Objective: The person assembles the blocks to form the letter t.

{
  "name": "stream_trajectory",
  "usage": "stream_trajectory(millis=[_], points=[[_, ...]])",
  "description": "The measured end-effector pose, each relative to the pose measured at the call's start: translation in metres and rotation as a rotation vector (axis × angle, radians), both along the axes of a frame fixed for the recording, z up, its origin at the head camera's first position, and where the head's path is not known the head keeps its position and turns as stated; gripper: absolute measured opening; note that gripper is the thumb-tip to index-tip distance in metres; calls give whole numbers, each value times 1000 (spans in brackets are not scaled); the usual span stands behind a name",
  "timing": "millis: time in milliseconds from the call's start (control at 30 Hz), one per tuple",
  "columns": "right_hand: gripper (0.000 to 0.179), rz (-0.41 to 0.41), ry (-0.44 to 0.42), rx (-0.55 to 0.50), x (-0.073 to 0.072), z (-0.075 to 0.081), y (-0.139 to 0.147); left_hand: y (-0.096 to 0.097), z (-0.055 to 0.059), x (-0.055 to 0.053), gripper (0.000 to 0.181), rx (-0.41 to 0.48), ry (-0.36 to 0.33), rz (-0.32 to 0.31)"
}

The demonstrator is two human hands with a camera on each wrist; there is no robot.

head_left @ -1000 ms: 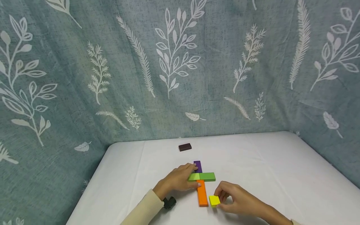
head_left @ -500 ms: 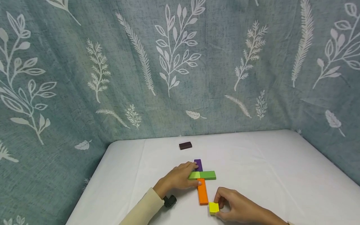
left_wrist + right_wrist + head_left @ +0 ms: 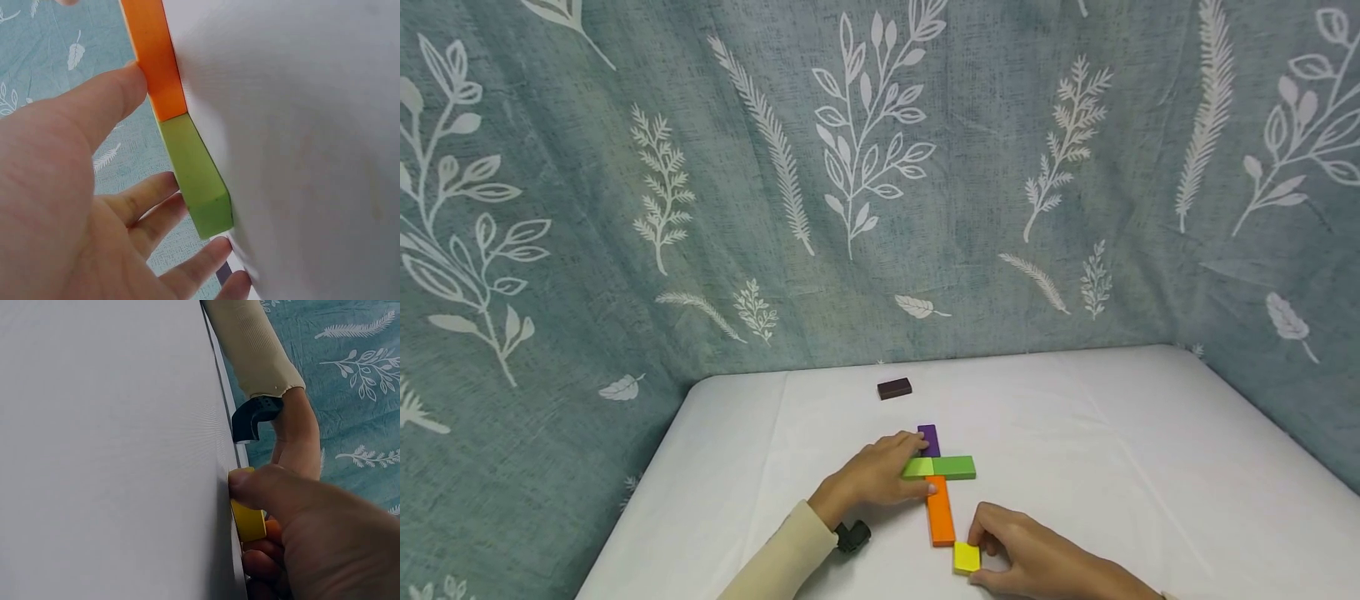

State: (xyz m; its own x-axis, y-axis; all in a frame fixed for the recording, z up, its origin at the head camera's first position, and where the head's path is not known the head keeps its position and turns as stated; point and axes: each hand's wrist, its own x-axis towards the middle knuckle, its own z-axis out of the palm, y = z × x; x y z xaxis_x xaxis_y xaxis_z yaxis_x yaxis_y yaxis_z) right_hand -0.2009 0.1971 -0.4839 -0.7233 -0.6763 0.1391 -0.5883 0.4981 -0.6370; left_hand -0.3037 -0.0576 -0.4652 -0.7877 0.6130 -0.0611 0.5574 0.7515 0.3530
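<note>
On the white table, several flat blocks form a cross-like figure. A purple block point(image 3: 929, 441) lies at its far end, a light green block point(image 3: 918, 467) and a darker green block point(image 3: 954, 467) lie side by side across it, and a long orange block point(image 3: 940, 514) runs toward me. My left hand point(image 3: 880, 472) spreads over the left side, thumb touching the orange block and fingertips by the light green and purple ones. Between thumb and fingers, my right hand point(image 3: 1033, 552) pinches a small yellow block point(image 3: 966, 558) at the orange block's near end. Whether those two blocks touch, I cannot tell.
A dark brown block point(image 3: 895, 388) lies apart near the back of the table point(image 3: 1075, 417). Behind the table hangs a blue-green curtain point(image 3: 955, 275) with white leaf prints. A black wrist device point(image 3: 853, 537) sits under my left forearm.
My right hand has brought the yellow block toward me and slightly left, from beside the orange block to its near end. The left hand keeps its place on the blocks.
</note>
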Motion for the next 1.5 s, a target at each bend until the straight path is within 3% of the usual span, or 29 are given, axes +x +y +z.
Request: stream_trajectory(millis=[200,433,867,1500], points=[[29,12,30,1,-1,-1,0,0,-1,-2,74,-2,6,0],[29,-28,-108,11,1,-1,-1,1,-3,-1,73,22,-22,-1],[31,-63,-82,58,4,1,-4,1,-4,0,73,18,-24,2],[27,-10,111,105,1,0,-2,1,-1,-1,74,21,-19,3]])
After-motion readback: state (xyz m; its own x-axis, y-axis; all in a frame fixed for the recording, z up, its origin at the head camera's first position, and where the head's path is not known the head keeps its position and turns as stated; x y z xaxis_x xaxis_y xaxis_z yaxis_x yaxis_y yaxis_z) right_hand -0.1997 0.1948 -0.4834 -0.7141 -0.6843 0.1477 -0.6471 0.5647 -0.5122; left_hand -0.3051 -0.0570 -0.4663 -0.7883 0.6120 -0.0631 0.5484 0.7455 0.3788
